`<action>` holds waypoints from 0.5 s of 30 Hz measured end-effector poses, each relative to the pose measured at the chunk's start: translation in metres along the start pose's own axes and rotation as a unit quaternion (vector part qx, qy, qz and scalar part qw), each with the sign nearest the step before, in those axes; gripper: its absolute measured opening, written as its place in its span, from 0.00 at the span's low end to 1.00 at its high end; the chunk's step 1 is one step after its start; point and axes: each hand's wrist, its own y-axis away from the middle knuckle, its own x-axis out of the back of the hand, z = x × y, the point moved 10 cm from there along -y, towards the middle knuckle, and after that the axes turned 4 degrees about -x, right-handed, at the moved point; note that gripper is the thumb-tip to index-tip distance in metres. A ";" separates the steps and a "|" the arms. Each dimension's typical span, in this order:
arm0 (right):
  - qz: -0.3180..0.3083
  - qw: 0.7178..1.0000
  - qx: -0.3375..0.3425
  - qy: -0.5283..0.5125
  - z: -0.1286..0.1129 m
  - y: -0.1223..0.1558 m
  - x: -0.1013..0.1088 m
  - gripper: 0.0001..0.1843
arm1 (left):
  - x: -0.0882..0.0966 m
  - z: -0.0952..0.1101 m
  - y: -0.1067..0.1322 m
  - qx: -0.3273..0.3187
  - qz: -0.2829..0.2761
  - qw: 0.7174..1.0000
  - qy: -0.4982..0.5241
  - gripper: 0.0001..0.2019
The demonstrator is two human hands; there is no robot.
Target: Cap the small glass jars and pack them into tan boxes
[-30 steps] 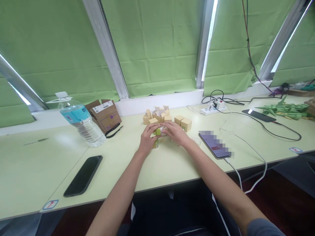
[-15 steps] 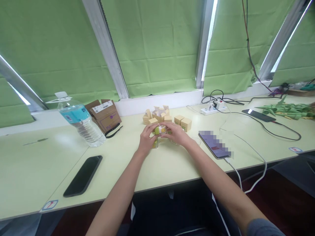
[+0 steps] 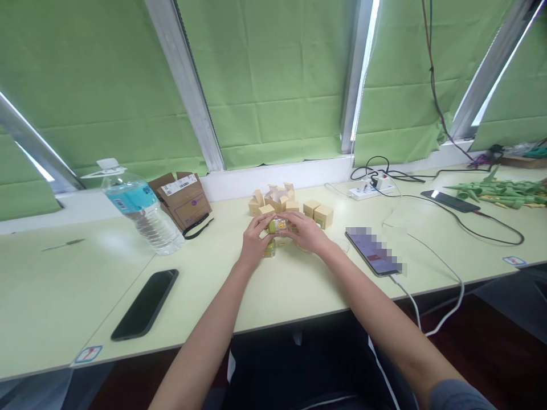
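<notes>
My left hand (image 3: 254, 241) and my right hand (image 3: 305, 232) meet over the desk, fingers curled round a small clear jar with a green and yellow label (image 3: 277, 226). Both hands pinch it from either side, just above the table. Another small jar (image 3: 269, 249) stands under my left fingers. Right behind the hands lies a cluster of small tan cardboard boxes (image 3: 280, 202), some with open flaps, and two closed ones (image 3: 323, 215) to the right.
A large water bottle (image 3: 139, 208) and a brown carton (image 3: 184, 200) stand at the left. A black phone (image 3: 145, 303) lies near the front edge. A lit phone on a white cable (image 3: 373, 251), a power strip (image 3: 370, 188) and green paper cones (image 3: 499, 191) lie to the right.
The hands have barely shifted; the small jar has turned slightly between the fingers. A person's hand at the far right edge has left the view.
</notes>
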 end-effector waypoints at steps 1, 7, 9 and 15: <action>-0.002 1.000 -0.002 0.000 -0.001 0.000 0.000 0.25 | 0.000 0.000 0.000 0.000 0.000 1.000 0.002 0.24; -0.007 1.000 -0.009 0.001 0.000 0.000 -0.001 0.25 | 0.000 0.001 0.000 0.005 -0.004 1.000 0.005 0.25; -0.008 1.000 -0.011 -0.001 0.002 0.000 -0.001 0.25 | 0.000 0.002 0.000 0.004 -0.005 1.000 0.012 0.25; -0.012 1.000 -0.019 -0.008 0.003 0.000 -0.002 0.26 | 0.000 0.003 -0.001 0.013 -0.007 1.000 0.024 0.24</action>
